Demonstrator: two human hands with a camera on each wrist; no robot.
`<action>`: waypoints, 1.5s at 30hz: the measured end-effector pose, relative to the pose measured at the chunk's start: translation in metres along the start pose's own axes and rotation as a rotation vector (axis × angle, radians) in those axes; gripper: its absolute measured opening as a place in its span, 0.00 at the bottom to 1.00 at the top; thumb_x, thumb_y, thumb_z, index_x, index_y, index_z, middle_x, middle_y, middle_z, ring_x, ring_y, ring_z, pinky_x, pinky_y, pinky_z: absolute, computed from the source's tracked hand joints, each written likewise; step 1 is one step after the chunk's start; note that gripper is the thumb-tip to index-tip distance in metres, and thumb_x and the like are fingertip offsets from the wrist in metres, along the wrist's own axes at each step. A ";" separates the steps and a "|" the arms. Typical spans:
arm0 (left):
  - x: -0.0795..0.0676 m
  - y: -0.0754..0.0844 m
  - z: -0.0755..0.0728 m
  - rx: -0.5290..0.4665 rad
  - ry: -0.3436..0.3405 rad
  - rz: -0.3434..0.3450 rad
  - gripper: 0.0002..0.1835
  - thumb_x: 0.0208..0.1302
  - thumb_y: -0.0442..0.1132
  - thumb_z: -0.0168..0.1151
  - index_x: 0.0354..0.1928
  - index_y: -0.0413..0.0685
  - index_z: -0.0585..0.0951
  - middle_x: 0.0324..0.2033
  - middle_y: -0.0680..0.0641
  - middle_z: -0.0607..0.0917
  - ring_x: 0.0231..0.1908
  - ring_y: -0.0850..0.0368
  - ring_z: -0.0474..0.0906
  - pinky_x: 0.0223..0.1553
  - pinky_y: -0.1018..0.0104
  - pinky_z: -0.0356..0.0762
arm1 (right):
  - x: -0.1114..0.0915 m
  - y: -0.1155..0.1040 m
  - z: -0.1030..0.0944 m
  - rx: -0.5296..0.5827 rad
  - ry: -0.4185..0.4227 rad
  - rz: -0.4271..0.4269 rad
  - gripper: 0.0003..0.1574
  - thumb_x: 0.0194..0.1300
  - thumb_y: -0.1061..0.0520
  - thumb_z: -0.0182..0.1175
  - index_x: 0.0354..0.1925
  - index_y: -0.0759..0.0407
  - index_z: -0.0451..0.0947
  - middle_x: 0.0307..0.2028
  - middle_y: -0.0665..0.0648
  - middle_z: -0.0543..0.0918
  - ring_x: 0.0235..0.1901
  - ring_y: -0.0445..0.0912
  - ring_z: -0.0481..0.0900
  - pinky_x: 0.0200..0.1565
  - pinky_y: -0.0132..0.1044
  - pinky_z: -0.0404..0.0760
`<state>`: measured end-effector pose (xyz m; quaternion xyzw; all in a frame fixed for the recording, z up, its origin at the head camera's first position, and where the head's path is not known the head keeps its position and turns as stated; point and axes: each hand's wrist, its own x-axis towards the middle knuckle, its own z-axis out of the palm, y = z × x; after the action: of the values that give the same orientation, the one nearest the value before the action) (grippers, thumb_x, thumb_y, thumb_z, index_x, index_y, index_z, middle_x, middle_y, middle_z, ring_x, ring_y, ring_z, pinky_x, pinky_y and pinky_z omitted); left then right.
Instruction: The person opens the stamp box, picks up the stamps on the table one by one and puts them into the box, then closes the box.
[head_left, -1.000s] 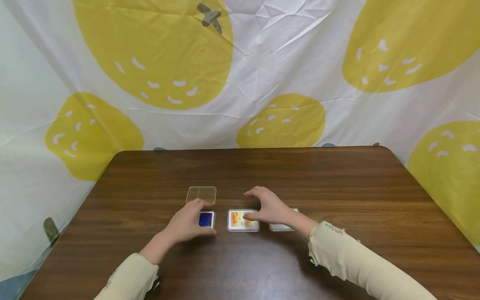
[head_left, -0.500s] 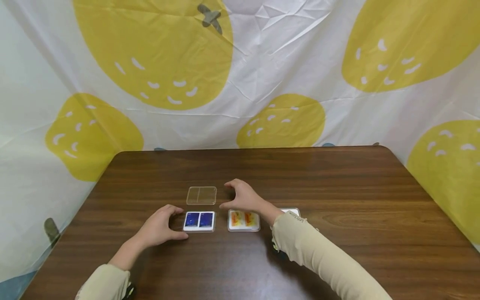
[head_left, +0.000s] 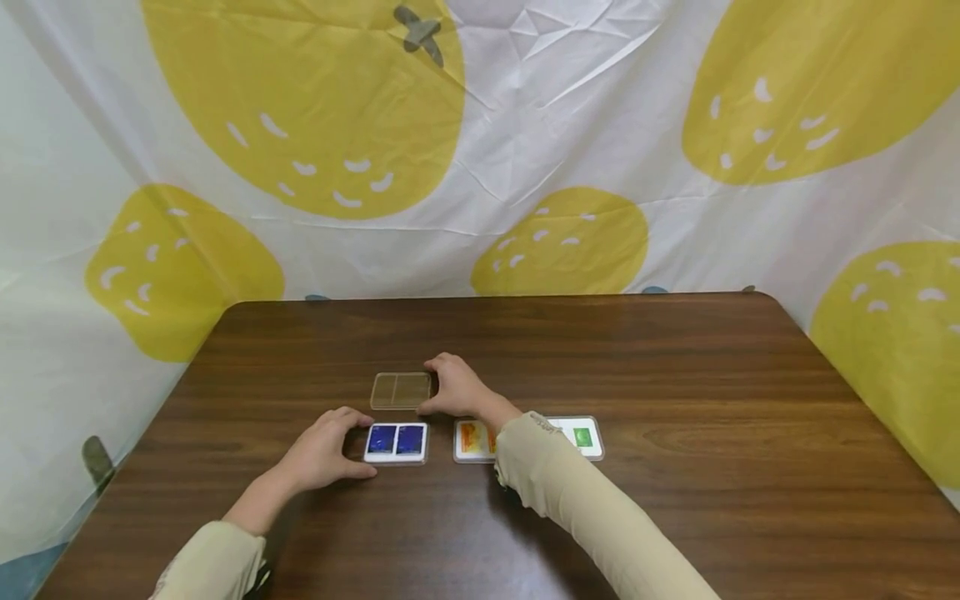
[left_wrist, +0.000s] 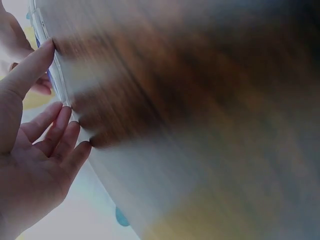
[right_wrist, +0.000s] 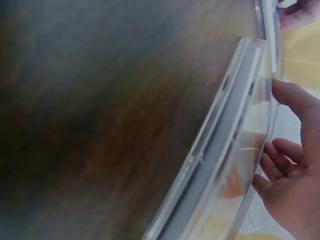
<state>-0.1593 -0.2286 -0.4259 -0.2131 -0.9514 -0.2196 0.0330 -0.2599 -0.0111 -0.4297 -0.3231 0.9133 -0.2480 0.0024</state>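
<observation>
A clear case with two blue rectangles on white (head_left: 395, 441) lies flat on the table. My left hand (head_left: 315, 452) is at its left end, fingertips by the far edge and thumb by the near edge. In the left wrist view the fingers (left_wrist: 75, 156) spread low over the table. Farther back lies a clear lid (head_left: 392, 392) with a line across its middle. My right hand (head_left: 459, 388) reaches its right end, thumb and fingers apart on either side. In the right wrist view the right thumb (right_wrist: 292, 96) is right at a clear edge.
An orange-patterned clear case (head_left: 473, 439), partly under the right forearm, lies to the right. Beyond it is another clear case with a green patch (head_left: 583, 437). The brown table (head_left: 675, 358) ends at a patterned cloth (head_left: 420, 258).
My right hand has swung leftward from over the orange case to the clear lid. My left hand has drawn back left, uncovering both blue rectangles. The cases and lid stay put.
</observation>
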 end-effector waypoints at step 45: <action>-0.002 0.001 0.004 0.011 0.014 -0.032 0.30 0.36 0.44 0.75 0.43 0.37 0.77 0.39 0.45 0.79 0.46 0.46 0.73 0.48 0.52 0.69 | -0.064 -0.030 0.001 -0.025 0.023 -0.074 0.33 0.33 0.45 0.71 0.39 0.60 0.79 0.34 0.50 0.76 0.38 0.44 0.72 0.41 0.31 0.73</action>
<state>-0.1570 -0.2271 -0.4292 -0.1961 -0.9557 -0.2163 0.0371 -0.1918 0.0060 -0.4269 -0.3538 0.9037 -0.2403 -0.0211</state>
